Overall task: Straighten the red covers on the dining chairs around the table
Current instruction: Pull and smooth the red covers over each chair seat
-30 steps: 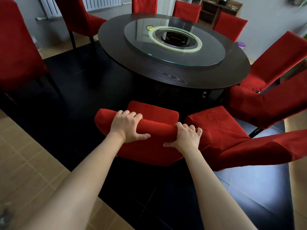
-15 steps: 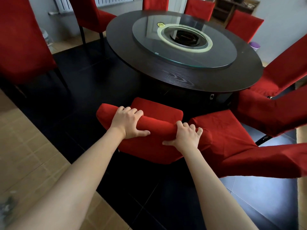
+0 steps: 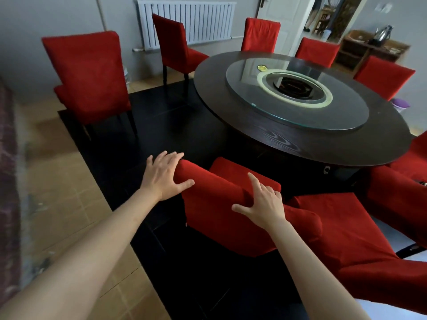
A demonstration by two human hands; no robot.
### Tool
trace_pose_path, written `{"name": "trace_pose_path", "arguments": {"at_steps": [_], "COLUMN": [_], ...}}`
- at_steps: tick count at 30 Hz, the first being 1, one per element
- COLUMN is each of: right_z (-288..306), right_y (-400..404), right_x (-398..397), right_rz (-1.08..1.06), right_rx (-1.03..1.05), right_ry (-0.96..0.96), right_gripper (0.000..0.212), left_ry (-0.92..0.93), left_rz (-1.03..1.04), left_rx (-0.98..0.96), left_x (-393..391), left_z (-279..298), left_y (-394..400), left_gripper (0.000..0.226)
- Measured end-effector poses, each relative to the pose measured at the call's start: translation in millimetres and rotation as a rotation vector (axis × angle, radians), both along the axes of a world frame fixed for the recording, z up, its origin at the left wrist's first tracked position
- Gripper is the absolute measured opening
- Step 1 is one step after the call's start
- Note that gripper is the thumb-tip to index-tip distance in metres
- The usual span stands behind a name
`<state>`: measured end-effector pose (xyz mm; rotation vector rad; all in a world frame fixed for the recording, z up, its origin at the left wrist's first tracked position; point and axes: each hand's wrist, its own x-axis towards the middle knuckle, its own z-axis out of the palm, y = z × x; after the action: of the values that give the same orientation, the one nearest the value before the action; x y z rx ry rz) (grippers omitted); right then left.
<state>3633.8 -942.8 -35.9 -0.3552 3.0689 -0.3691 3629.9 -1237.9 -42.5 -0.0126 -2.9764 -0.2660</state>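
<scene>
Head view: my left hand [image 3: 163,176] lay with fingers spread flat at the left corner of the nearest chair's red cover [image 3: 217,204]; my right hand [image 3: 262,202] was also splayed, fingertips pressing a fold near the backrest's top edge. The chair stood tucked against the round bench [image 3: 300,144]. Best approach, I judged: smooth outward with both palms, flattening that crease.

Hands on nearest chair [image 3: 221,211] backrest; table [image 3: 300,144] beyond; radiator [image 3: 187,21] behind far chairs.
</scene>
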Motion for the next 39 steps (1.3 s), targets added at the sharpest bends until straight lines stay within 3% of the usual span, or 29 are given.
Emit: {"name": "trace_pose_path", "arguments": {"at_steps": [9, 18, 30, 39], "right_z": [27.6, 41.3, 40.9, 31.7], "right_y": [-123.7, -271.9, -416.5, -496.4], "right_x": [-67.2, -157.0, -289.8, -451.1], "right_rz": [0.204, 0.268, 0.269, 0.309], "right_rx": [-0.010, 0.080, 0.110, 0.133], "right_ry": [0.018, 0.001, -0.048, -0.061], "right_gripper": [0.105, 0.107, 0.106, 0.104], "left_ry": [0.065, 0.065, 0.017, -0.029], "left_rz": [0.154, 0.252, 0.309, 0.342], "left_rx": [0.002, -0.021, 0.056, 0.023], "left_x": [-11.2, -72.4, -194.8, -328.4], "left_z": [14.1, 32.2, 31.9, 20.7], "left_y": [-97.1, -241.3, -372.5, -449.5], "left_gripper": [0.090, 0.089, 0.086, 0.087]}}
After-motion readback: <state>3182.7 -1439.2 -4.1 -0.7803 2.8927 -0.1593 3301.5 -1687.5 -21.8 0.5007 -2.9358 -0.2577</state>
